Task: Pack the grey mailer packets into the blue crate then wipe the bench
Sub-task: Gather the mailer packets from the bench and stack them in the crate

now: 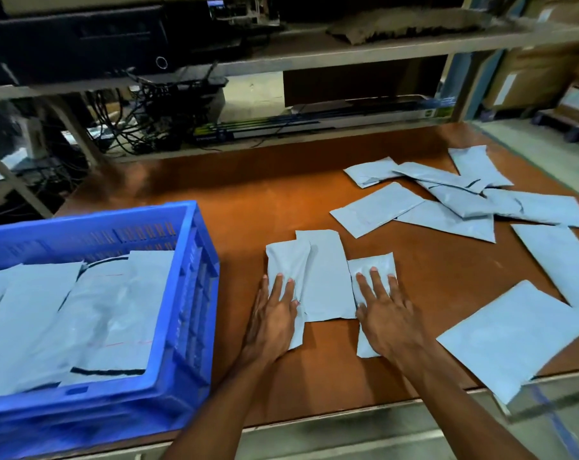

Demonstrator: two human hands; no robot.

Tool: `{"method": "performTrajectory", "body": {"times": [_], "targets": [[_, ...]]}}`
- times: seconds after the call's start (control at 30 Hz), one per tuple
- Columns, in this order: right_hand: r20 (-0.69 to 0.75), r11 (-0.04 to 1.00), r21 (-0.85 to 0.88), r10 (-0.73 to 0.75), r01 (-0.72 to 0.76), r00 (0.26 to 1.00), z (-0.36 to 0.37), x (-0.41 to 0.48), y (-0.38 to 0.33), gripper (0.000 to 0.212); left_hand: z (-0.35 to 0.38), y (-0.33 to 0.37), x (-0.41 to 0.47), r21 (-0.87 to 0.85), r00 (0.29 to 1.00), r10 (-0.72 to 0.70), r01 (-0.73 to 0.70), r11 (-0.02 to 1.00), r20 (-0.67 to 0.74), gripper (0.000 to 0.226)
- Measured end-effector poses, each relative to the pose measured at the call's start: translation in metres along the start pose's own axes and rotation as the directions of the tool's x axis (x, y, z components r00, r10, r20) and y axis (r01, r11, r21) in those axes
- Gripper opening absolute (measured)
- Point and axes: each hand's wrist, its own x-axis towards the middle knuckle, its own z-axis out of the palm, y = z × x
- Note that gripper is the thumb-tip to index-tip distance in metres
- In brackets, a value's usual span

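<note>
hands lie flat with straight fingers, gripping nothing: left hand (pixel 275 313) and right hand (pixel 386 315) press on a group of 3 grey packets (pixel 324 277) near the middle of the bench (pixel 248 200), just right of the blue crate (pixel 195 293). they look slippery and may slide apart when scooped; the near right packet (pixel 510 340) hangs off the edge and could fall.

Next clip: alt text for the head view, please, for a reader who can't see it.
A person's left-hand grip and right-hand grip press flat on grey mailer packets on a brown bench. A blue crate at left holds packed packets; loose packets lie scattered at right.
</note>
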Motion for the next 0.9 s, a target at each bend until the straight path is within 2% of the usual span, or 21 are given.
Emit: {"method": "performTrajectory", "body": {"times": [0.03,0.1,0.23,0.33,0.4,0.47,0.57,0.67,0.73,0.8,0.9], "targets": [[0.001,1.0,0.002,-0.001,0.001,1.0,0.001,0.0,0.0,0.068,0.001,0.002,-0.001,0.03,0.998,0.021,-0.019,0.999,-0.066,0.049],[0.007,1.0,0.024,-0.005,0.005,1.0,0.001,0.0,0.001,0.069,0.004,0.003,-0.003,0.091,0.992,0.071,-0.061,0.994,-0.107,0.042],[0.024,0.998,0.052,-0.024,0.023,0.999,-0.006,-0.004,0.0,0.066,0.003,-0.002,-0.001,0.176,0.989,0.146,-0.139,0.975,-0.028,0.06],[0.004,0.994,0.105,0.004,-0.004,1.0,-0.018,-0.011,0.003,0.062,-0.005,0.001,0.003,0.244,0.987,0.158,-0.151,0.958,-0.01,0.053],[-0.065,0.976,0.213,0.047,-0.032,0.997,-0.03,-0.014,0.003,0.06,-0.023,0.008,0.001,0.176,0.982,0.159,-0.141,0.974,-0.099,0.038],[-0.175,0.937,0.35,0.079,-0.013,0.981,-0.05,-0.015,-0.002,0.057,-0.059,0.022,-0.001,0.053,0.951,0.155,-0.146,0.988,-0.266,0.038],[-0.403,0.85,0.502,0.066,0.16,0.913,-0.097,-0.014,-0.028,0.053,-0.135,0.037,-0.005,0.008,0.845,0.186,-0.21,0.978,-0.501,0.045],[-0.629,0.773,0.486,-0.015,0.408,0.777,-0.153,-0.015,-0.081,0.055,-0.217,0.018,-0.015,0.061,0.747,0.216,-0.229,0.971,-0.629,0.047],[-0.693,0.732,0.458,-0.061,0.504,0.719,-0.18,-0.021,-0.127,0.053,-0.259,-0.022,-0.031,0.095,0.751,0.203,-0.185,0.978,-0.629,0.05],[-0.724,0.694,0.431,-0.117,0.577,0.68,-0.198,-0.031,-0.178,0.053,-0.286,-0.081,-0.045,0.131,0.784,0.174,-0.118,0.984,-0.596,0.052],[-0.704,0.668,0.378,-0.241,0.64,0.668,-0.204,-0.044,-0.26,0.055,-0.296,-0.18,-0.064,0.199,0.861,0.126,-0.03,0.979,-0.492,0.05]]}}
